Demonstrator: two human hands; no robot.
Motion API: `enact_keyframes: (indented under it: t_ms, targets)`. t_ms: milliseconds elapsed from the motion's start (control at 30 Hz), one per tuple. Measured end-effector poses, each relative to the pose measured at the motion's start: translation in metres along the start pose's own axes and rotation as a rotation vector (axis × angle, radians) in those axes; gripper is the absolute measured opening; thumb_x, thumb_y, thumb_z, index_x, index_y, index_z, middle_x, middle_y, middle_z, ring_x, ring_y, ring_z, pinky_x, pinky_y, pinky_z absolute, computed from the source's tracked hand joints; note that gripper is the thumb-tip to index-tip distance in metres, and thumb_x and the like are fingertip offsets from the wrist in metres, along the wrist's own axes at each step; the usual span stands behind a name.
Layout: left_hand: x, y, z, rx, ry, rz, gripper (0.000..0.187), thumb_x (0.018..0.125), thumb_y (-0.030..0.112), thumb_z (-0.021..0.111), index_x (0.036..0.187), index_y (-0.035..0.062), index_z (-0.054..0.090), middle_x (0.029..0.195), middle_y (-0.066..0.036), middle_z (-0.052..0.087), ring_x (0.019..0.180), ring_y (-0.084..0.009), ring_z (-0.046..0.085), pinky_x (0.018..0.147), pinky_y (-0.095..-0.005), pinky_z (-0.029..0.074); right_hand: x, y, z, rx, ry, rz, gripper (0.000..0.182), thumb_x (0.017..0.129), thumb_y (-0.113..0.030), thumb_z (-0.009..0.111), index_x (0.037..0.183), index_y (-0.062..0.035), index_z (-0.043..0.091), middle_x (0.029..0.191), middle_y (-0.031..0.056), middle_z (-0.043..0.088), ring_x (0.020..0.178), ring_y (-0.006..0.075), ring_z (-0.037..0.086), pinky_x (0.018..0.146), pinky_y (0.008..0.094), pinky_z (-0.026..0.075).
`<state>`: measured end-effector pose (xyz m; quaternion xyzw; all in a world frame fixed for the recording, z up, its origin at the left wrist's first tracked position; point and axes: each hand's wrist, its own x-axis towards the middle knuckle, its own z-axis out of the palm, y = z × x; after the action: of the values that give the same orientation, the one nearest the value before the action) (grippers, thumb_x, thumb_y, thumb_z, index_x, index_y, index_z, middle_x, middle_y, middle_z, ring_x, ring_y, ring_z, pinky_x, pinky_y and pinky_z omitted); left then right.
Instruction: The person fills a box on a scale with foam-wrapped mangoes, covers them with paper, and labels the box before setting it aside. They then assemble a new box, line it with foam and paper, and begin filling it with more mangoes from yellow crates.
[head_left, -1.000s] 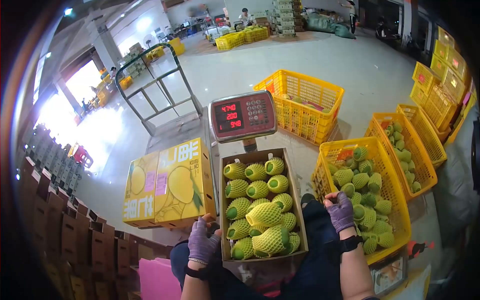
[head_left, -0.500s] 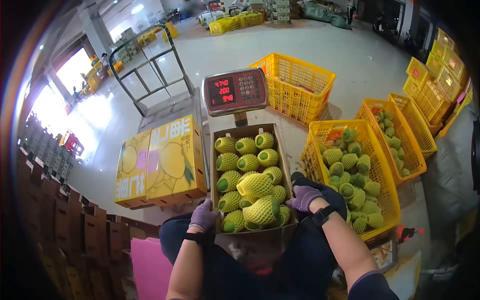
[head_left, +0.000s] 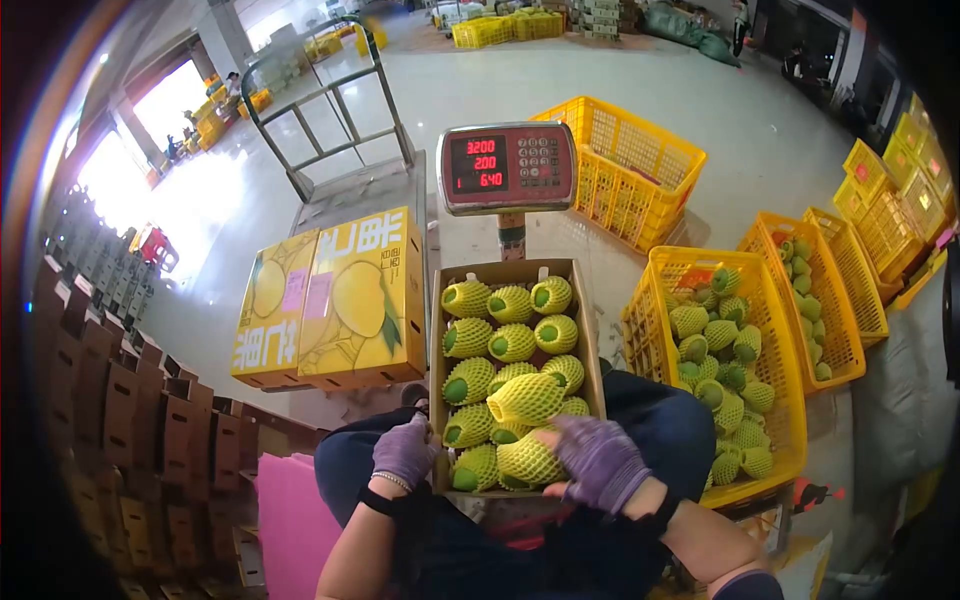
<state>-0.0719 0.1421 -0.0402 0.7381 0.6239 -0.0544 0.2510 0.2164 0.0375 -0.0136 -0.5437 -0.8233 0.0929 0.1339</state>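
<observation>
A cardboard carton [head_left: 436,345] of mangoes in yellow-green foam net sleeves stands in front of me, below a scale display [head_left: 508,168]. My left hand [head_left: 405,450], in a purple glove, is closed at the carton's near left edge. Two mangoes lie on top of the rows: a paler netted mango [head_left: 525,398] and a nearer mango [head_left: 528,461]. My right hand [head_left: 605,462], also gloved, has its fingers and thumb around the right end of the nearer mango. That end is hidden by the hand. The display's top line reads 3.200.
Yellow cartons [head_left: 360,300] lie on a flat trolley [head_left: 350,195] at left. A yellow crate [head_left: 790,400] of netted mangoes stands at right, with another crate [head_left: 850,360] beyond. Behind the scale is a further yellow crate [head_left: 640,190]. Brown cartons [head_left: 120,410] line the lower left.
My right hand has left the carton's right edge and come inward onto the nearer top mango. The display's top line has dropped from 4.740 to 3.200. The view has shifted slightly.
</observation>
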Motion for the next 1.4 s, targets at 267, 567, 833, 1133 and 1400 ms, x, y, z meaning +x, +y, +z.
enact_keyframes:
  t_ms: [267, 567, 833, 1133, 1400]
  targets:
    - [-0.032, 0.078, -0.058, -0.163, 0.143, 0.909, 0.061, 0.066, 0.032, 0.084, 0.118, 0.0104, 0.059, 0.124, -0.016, 0.056, 0.107, -0.0371, 0.059, 0.090, -0.0395, 0.049, 0.034, 0.009, 0.010, 0.238, -0.288, -0.081, 0.079, 0.063, -0.033, 0.080, 0.129, -0.0037, 0.049, 0.126, 0.0192, 0.053, 0.114, 0.0345, 0.053, 0.095, 0.0419, 0.045]
    - [0.056, 0.068, -0.074, -1.568, -0.238, 0.420, 0.064, 0.080, 0.022, 0.076, 0.131, 0.0080, 0.040, 0.123, -0.011, 0.053, 0.113, -0.0207, 0.054, 0.095, -0.0359, 0.048, 0.127, 0.042, -0.041, 1.528, -0.027, 0.331, 0.069, 0.079, -0.022, 0.079, 0.133, -0.0070, 0.038, 0.119, 0.0107, 0.053, 0.108, 0.0192, 0.054, 0.094, 0.0326, 0.046]
    - [0.074, 0.054, -0.060, -1.873, -0.586, 0.382, 0.067, 0.095, 0.024, 0.058, 0.150, 0.0097, 0.023, 0.142, -0.008, 0.042, 0.129, -0.0216, 0.044, 0.106, -0.0360, 0.037, 0.158, 0.039, -0.006, 1.038, 0.252, 0.199, 0.089, 0.071, -0.043, 0.083, 0.134, 0.0025, 0.038, 0.119, 0.0163, 0.055, 0.109, 0.0226, 0.057, 0.094, 0.0342, 0.047]
    - [0.075, 0.036, -0.035, -1.661, -0.470, 0.285, 0.061, 0.096, 0.034, 0.053, 0.147, 0.0095, 0.028, 0.139, -0.010, 0.045, 0.124, -0.0241, 0.050, 0.100, -0.0383, 0.045, 0.167, 0.036, -0.014, 0.873, 0.177, 0.134, 0.066, 0.079, -0.053, 0.070, 0.118, -0.0028, 0.054, 0.101, 0.0127, 0.065, 0.093, 0.0241, 0.066, 0.081, 0.0345, 0.051]
    - [0.069, 0.045, -0.047, -2.160, -0.903, 0.102, 0.063, 0.091, 0.034, 0.056, 0.143, 0.0068, 0.033, 0.133, -0.013, 0.051, 0.116, -0.0272, 0.057, 0.097, -0.0410, 0.049, 0.169, 0.030, -0.025, 0.766, 0.017, 0.080, 0.055, 0.087, -0.053, 0.061, 0.110, -0.0038, 0.061, 0.092, 0.0154, 0.066, 0.084, 0.0315, 0.067, 0.073, 0.0365, 0.052]
